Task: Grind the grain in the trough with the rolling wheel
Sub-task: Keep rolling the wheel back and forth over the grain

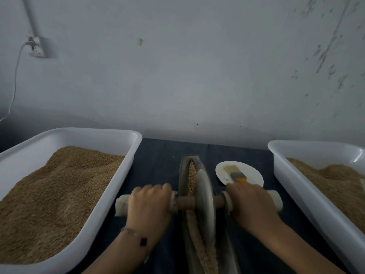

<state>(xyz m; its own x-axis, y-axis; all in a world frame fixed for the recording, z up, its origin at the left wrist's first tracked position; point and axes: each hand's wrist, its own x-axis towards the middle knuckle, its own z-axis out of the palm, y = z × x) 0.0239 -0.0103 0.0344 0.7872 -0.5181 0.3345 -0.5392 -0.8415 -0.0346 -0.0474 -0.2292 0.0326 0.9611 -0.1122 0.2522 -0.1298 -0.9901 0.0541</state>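
Rolling wheel (204,202) seated in trough (184,175) over grain (191,175), mid-table | axle handles gripped by left hand (149,202) & right hand (251,204) | judged heavy, rigid; hold at handle ends, even press.

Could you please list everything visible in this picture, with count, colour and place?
rolling wheel: one, grey disc on a brown axle with white handle ends, standing in the trough at centre
trough: one, dark grey, long and narrow, on the cloth between the tubs
grain: tan, in the trough ahead of and behind the wheel
tubs: two, white, holding tan grain, one far left, one far right
plate: one, white, right of the trough
brush: one, orange handle, pale bristles, lying on the plate
cloth: one, dark blue, over the table
socket: one, white, on the wall upper left, cable plugged in
left hand: grips the left handle
right hand: grips the right handle
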